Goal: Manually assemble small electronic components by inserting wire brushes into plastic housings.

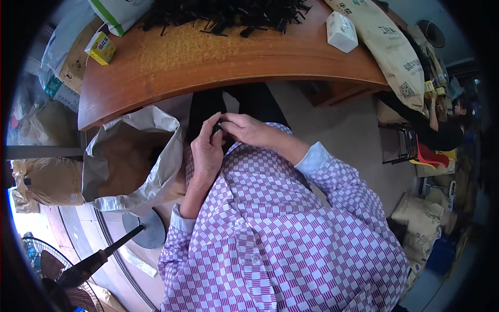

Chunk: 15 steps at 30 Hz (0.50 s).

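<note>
Over my lap, just in front of the table edge, my two hands come together. My left hand is closed, its thumb and forefinger pinching at a small dark piece. From the other side, the bent fingers of my right hand meet at the same spot. Fingers cover most of the piece, so its kind cannot be made out. Beyond, on the wooden table, lies a heap of thin black stick-like parts. An open white woven sack with a brown inside stands beside my left hand.
A yellow box sits at the table's left, a white tissue pack at its right by a large paper sack. A fan stands lower left. Another person sits at the right near a red chair.
</note>
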Motion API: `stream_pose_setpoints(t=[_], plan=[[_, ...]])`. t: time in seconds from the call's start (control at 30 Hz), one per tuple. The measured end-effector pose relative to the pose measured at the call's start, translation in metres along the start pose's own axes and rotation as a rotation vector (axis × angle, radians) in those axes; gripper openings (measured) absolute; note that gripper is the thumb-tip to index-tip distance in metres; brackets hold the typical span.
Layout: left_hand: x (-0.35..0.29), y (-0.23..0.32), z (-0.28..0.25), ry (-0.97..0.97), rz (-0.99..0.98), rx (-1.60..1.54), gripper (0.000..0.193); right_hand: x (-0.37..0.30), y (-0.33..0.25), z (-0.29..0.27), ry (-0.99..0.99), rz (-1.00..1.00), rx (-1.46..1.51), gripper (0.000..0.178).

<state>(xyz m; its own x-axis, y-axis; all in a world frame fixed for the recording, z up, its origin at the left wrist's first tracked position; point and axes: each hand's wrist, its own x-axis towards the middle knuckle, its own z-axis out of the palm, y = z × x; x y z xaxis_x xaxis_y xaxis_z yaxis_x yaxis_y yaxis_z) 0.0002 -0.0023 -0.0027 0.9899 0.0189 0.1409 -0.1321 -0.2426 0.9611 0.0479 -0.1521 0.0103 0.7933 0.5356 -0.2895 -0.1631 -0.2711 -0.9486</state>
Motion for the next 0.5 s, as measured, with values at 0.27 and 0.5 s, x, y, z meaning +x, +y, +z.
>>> stream_pose_setpoints(t=[0.27, 0.5], plan=[[0.007, 0.005, -0.006, -0.221, -0.484, -0.826, 0.037, 0.063, -0.027, -0.164, 0.898, -0.227, -0.885, 0.033], [0.005, -0.007, -0.007, -0.206, -0.757, -1.203, 0.013, 0.092, -0.018, -0.195, 0.874, -0.239, -1.085, 0.029]])
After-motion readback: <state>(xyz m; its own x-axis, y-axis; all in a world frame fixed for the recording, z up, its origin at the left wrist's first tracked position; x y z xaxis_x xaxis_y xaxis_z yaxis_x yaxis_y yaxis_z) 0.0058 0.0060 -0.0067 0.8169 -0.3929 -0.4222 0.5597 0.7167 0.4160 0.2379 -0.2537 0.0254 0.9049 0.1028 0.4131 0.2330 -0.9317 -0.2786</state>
